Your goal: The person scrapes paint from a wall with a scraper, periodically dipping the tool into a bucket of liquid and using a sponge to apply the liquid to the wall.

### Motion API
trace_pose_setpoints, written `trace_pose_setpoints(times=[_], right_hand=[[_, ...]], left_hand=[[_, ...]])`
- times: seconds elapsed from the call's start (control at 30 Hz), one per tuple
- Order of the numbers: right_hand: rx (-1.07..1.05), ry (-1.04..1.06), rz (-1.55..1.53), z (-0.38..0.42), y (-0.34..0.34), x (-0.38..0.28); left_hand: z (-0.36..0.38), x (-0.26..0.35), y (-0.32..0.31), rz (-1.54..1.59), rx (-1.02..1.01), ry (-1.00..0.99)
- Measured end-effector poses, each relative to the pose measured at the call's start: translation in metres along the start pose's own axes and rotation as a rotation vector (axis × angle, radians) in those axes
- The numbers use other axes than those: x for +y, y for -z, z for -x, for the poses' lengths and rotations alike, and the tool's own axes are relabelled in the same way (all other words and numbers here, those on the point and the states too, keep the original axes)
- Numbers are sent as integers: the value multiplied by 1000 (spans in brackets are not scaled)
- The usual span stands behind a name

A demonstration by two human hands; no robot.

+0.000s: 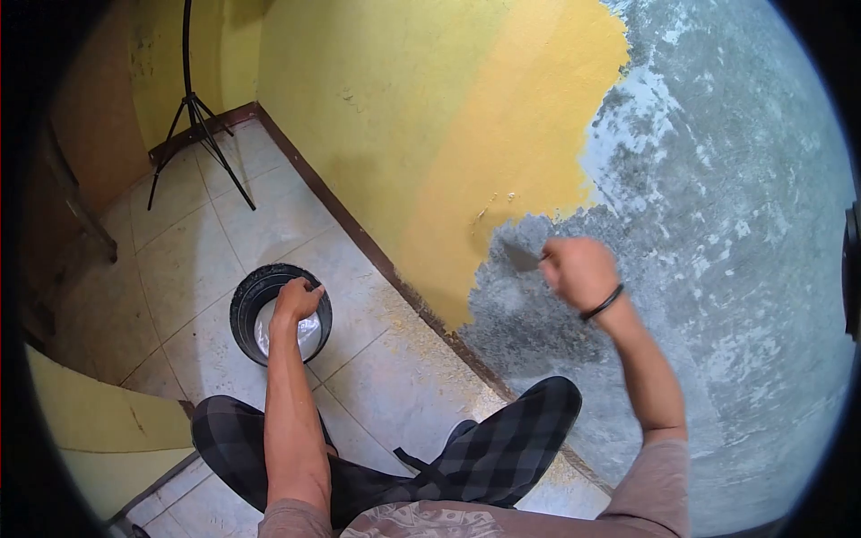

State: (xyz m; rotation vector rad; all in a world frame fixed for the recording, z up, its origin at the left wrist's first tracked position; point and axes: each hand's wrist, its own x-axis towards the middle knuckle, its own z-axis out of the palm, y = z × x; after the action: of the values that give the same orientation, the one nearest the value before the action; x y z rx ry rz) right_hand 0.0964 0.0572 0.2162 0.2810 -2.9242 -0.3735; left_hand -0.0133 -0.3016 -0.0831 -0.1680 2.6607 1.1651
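Observation:
My right hand, with a black band at its wrist, is closed around a scraper. The dark blade of the scraper points left against the wall, close to the ragged edge where yellow paint meets bare grey plaster. My left hand is closed at the right rim of a black bucket and appears to grip it; the fingertips are partly hidden. Whitish liquid shows inside the bucket, which stands on the floor between my left knee and the wall.
Paint flakes lie scattered on the tiles along the brown skirting. A black tripod stand is in the far corner. A low yellow wall edge is at my left. My knees, in checked trousers, are bent apart.

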Motion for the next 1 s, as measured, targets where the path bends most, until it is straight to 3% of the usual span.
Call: trace_pose_setpoints(times=[0.13,0.3,0.47,0.57,0.63,0.67,0.7,0.73,0.77,0.8,0.9,0.97,1.0], right_hand=[[36,7,285,-37,67,0],[-100,-5,495,-94,72,-34],[-232,-30,430,-135,8,-42],[-302,15,409,-149,-51,-49],[-382,100,443,-144,-130,-64],[-361,250,459,-127,-179,-69],[-521,151,355,-115,-213,-92],[-492,23,165,-96,-260,-101],[-546,101,239,-75,-306,-105],[-624,14,201,-59,-322,-114],[-604,91,189,-29,-332,-109],[-558,305,321,-28,-279,-97],[-528,261,305,-33,-232,-90]], left_hand=[[-5,10,-9,-16,-10,-43],[-17,6,-24,7,50,-68],[-4,6,-9,59,-13,-39],[-5,-3,-5,48,50,-28],[-2,-2,-4,48,88,-30],[-1,0,-3,70,90,-36],[-1,2,-1,95,96,-43],[-3,-1,-3,112,99,-61],[-4,-1,-6,125,104,-57],[-3,-1,-7,135,108,-52],[-4,1,-4,120,76,-42],[-8,0,-10,121,47,-42],[-11,2,-11,82,50,-61]])
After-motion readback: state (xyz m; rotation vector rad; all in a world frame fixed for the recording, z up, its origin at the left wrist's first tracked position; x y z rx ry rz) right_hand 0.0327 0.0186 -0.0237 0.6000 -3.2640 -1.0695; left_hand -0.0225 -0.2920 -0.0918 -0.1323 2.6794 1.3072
